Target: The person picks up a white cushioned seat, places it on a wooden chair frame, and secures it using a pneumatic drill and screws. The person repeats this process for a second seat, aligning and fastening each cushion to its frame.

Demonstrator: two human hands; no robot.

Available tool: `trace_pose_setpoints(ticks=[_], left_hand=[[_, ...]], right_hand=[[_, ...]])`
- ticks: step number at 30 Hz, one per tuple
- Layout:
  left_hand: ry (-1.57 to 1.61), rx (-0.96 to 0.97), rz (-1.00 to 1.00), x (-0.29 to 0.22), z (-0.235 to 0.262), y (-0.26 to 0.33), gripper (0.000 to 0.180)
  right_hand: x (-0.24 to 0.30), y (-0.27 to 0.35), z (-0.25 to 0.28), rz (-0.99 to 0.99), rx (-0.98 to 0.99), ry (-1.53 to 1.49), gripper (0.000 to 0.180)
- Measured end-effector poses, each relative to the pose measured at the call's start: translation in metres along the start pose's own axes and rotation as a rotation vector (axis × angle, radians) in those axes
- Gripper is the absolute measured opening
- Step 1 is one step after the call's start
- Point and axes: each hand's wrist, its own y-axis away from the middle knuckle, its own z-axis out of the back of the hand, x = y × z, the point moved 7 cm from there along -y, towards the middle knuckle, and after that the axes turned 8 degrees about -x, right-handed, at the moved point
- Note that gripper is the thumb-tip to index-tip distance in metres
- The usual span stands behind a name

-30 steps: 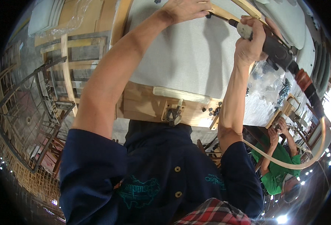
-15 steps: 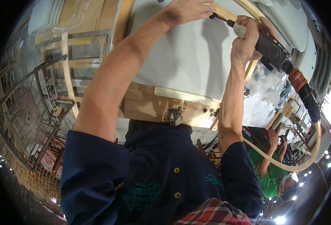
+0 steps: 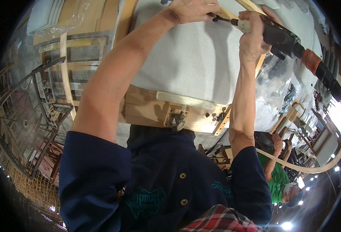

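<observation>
Gripping a drill in the right hand, wrapping the fingers around its front end, with its dark body lying to the right of that hand. Pointing its bit leftward from the right hand and setting its tip at a small black piece, close beside the left hand's fingertips. Bending the left hand's fingers close together next to a wooden rail, but not being able to tell whether pinching the black piece or only touching it. Stretching both forearms over pale fabric, spreading below and between the hands. Having a pale strip lying below both hands, nearer the body, along a wooden board carrying a metal fitting and, just left of the right forearm, some black bits. Having clear plastic lying below and right of the right hand, and a pale hose looping farther below it. Facing a co-worker in green, well apart below the right hand. Having wooden slats and a black metal frame standing well left of the left hand.
</observation>
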Motion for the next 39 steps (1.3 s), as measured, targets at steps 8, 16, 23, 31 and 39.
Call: trace_pose_setpoints(ticks=[8, 16, 23, 31, 39], left_hand=[[-0.078, 0.026, 0.037, 0.003, -0.010, 0.006, 0.023], [-0.112, -0.041, 0.021, 0.002, -0.008, 0.006, 0.020], [-0.095, -0.014, 0.032, 0.001, -0.009, 0.005, 0.019], [-0.113, 0.006, 0.042, 0.002, -0.010, 0.005, 0.018], [-0.051, 0.060, 0.058, 0.004, -0.011, 0.003, 0.019]], right_hand=[[-0.002, 0.011, 0.028, -0.231, -0.184, -0.213, 0.020], [0.001, 0.016, 0.029, -0.153, -0.176, -0.105, 0.032], [0.004, 0.014, 0.025, -0.046, -0.102, -0.001, 0.032], [-0.012, 0.017, 0.021, -0.239, -0.206, -0.338, 0.030], [0.005, -0.005, -0.013, -0.175, 0.014, -0.030, 0.019]])
